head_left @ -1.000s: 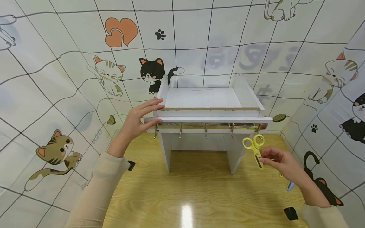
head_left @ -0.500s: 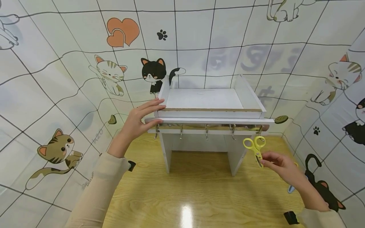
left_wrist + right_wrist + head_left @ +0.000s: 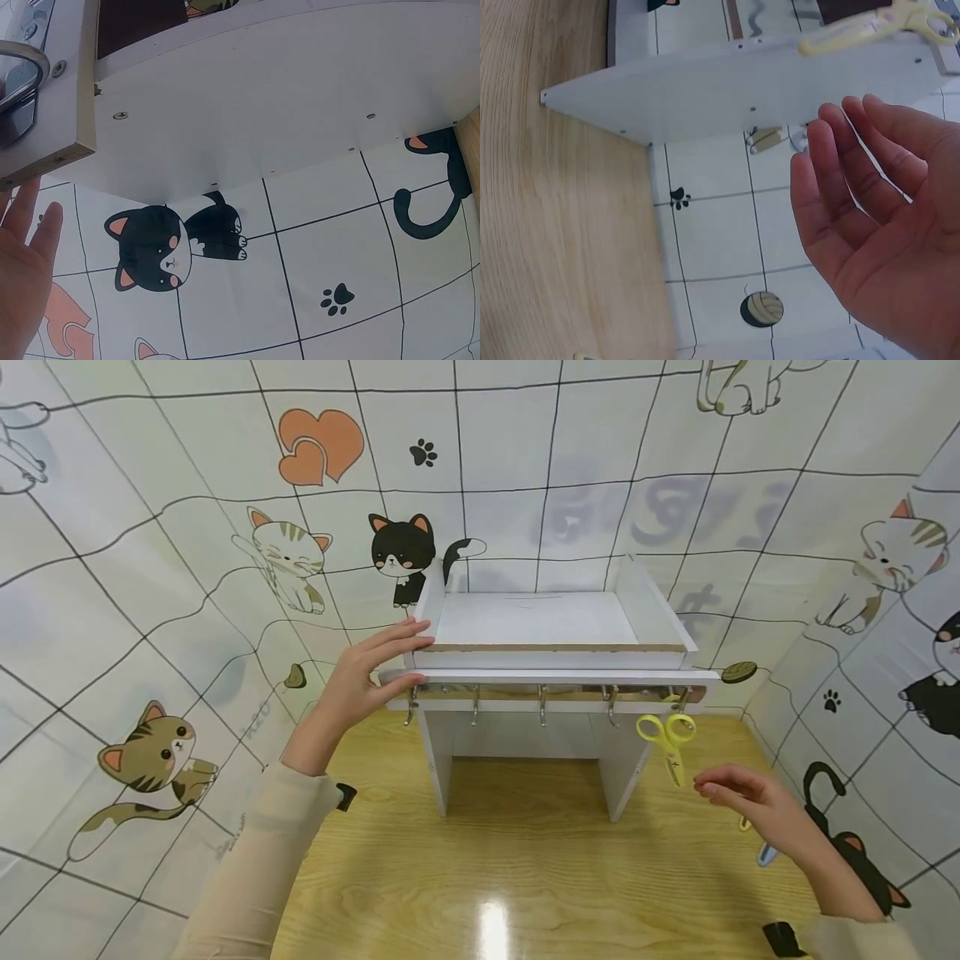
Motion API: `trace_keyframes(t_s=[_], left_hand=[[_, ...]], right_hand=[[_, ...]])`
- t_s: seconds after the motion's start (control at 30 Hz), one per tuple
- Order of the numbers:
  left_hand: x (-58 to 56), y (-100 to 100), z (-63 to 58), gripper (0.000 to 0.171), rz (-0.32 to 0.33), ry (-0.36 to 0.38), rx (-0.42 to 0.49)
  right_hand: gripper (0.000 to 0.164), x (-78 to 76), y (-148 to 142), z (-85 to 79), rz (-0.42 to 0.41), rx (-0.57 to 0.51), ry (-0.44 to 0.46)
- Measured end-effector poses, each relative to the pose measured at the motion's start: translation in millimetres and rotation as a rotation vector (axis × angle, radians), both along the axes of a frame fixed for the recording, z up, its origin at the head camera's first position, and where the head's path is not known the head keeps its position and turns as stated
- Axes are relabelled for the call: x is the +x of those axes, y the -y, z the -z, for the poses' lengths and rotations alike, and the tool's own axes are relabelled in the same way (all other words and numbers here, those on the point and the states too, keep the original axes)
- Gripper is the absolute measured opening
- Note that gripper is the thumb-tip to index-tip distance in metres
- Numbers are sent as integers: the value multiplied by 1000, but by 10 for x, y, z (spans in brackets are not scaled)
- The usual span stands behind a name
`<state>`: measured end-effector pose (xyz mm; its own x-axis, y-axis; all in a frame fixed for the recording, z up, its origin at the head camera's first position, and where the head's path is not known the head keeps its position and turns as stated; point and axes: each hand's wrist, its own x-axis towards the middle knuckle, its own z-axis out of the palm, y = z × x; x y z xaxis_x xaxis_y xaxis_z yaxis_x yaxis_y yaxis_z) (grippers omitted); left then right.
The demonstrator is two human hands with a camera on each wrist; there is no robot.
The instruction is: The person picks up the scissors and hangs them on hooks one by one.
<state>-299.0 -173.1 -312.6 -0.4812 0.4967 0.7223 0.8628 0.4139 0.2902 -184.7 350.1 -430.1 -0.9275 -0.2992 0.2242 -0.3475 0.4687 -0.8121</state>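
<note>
A small white wooden rack (image 3: 555, 658) has a tray top and a row of metal hooks (image 3: 543, 706) along its front. Yellow scissors (image 3: 672, 758) hang blades down at the rightmost hook, and in the right wrist view the same scissors (image 3: 851, 34) show above the fingertips. My right hand (image 3: 753, 802) is just right of the blades, apart from them, fingers loosely bent and holding nothing. At the rack's left end my left hand (image 3: 358, 675) rests its fairly straight fingers on the tray's side, thumb along the front ledge.
Beside my right forearm on the wooden table (image 3: 525, 877) lies a blue item (image 3: 767, 854), partly hidden, with a small yellow piece (image 3: 744, 823) near it. A cat-printed sheet (image 3: 510, 518) surrounds the table at back and sides. The rack's side panels (image 3: 622, 768) stand on the table.
My right hand has let go of the scissors and drawn slightly right. The scissors now hang without it. My left hand stays at the rack's left end.
</note>
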Motion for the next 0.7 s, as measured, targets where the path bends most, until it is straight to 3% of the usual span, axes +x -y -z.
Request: trace_keyframes(t_s=[0.33, 0.6, 0.7], left_hand=[[2, 6, -12, 51, 1, 4, 2], [-14, 9, 10, 51, 6, 7, 13], [-15, 6, 11, 51, 8, 11, 15]], right_hand=[[25, 24, -421, 168, 112, -50, 80], [23, 96, -770, 305, 339, -3, 204], [20, 112, -857, 400, 381, 20, 247]])
